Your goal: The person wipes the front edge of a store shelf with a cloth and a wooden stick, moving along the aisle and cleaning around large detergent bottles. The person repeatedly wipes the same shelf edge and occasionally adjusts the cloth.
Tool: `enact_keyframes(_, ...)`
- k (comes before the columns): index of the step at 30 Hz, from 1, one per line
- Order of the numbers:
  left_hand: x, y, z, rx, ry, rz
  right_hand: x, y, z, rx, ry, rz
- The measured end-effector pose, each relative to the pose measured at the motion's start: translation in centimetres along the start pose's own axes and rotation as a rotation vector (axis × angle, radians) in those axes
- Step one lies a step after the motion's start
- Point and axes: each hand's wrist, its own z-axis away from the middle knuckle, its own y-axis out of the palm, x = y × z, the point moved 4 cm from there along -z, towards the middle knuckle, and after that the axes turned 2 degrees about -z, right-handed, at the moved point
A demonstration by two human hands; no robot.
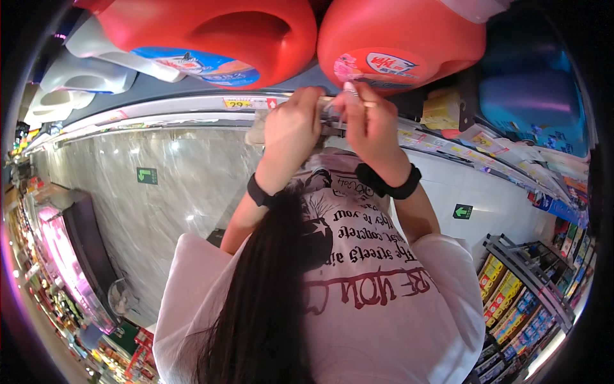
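My left hand [293,120] is at the front edge of a shelf, its fingers bent over the price label strip [182,104]. What its fingertips hold is hidden. Just to the right, my right hand [371,122] has thumb and fingers pinched on a small translucent piece [338,111], blurred and partly covered. A beige item [256,128] shows beside my left hand, too hidden to identify. Behind the hands stand two large red detergent bottles, one with a blue label [196,65] on the left and another with a pink label [383,67] on the right.
White jugs [88,72] line the shelf at left, and blue bottles [532,105] stand at right. A yellow box [441,109] sits beside the right red bottle. Below is a shiny floor [192,192] with green arrow signs [147,176]. A stocked rack [518,288] stands at lower right.
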Motion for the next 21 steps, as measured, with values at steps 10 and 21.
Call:
enact_keyframes(10,2.8,-1.6,-0.3,-0.007,-0.105,-0.106,-2.1,3.2,-1.0,0.032,0.075,-0.214)
enact_keyframes(21,2.3,-1.0,-0.2,-0.065,-0.063,-0.099,-1.5,2.9,-1.0,0.013,0.085,-0.209)
